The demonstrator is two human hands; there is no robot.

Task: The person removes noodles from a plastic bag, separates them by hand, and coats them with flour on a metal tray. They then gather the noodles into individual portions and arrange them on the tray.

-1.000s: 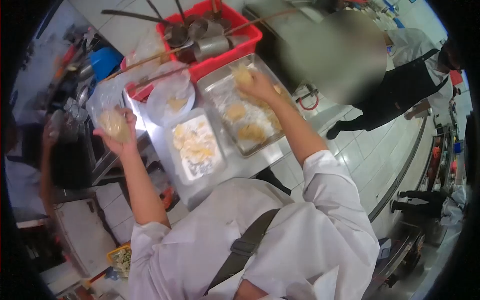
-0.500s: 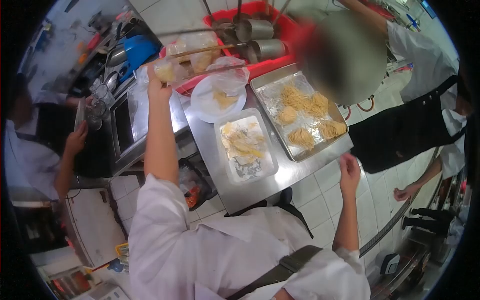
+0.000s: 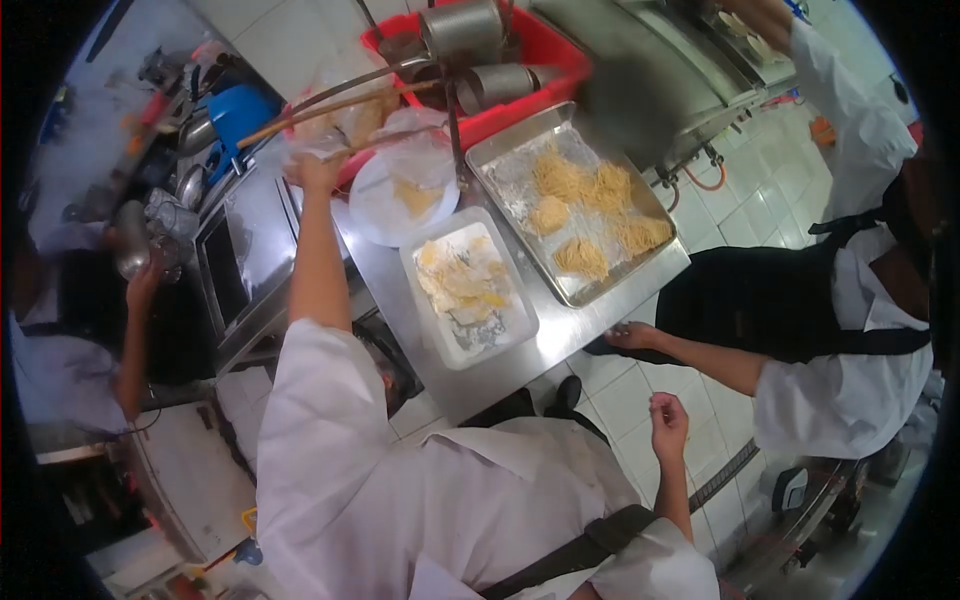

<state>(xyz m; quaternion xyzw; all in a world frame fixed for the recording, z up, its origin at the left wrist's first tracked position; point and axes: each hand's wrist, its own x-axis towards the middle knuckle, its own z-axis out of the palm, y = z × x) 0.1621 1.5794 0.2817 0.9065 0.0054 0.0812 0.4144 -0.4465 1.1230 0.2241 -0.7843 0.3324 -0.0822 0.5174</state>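
Note:
My left hand (image 3: 318,172) reaches far forward to the plastic bags (image 3: 345,118) beside the red bin; its fingers are blurred, and what they hold cannot be made out. Beside it, a white plate (image 3: 372,215) carries a clear bag. Nearer lies a white tray (image 3: 462,348) with floury yellow pieces. A metal tray (image 3: 575,296) holds several bundles of noodles (image 3: 560,180). My right hand (image 3: 668,425) hangs off the table's right side, over the floor, with its fingers curled and nothing visible in them.
Ladles and metal cylinders (image 3: 465,32) stand in a red bin (image 3: 545,95). A co-worker (image 3: 850,300) at the right has a hand (image 3: 630,338) near the table (image 3: 450,400) corner. Another person at the left holds a metal bowl (image 3: 130,240). A dark blurred object covers the upper right.
The large round blur at the upper right has shrunk, uncovering a metal counter. The right co-worker's hand has come to the table corner. My right hand is lower, and the left person now holds a bowl.

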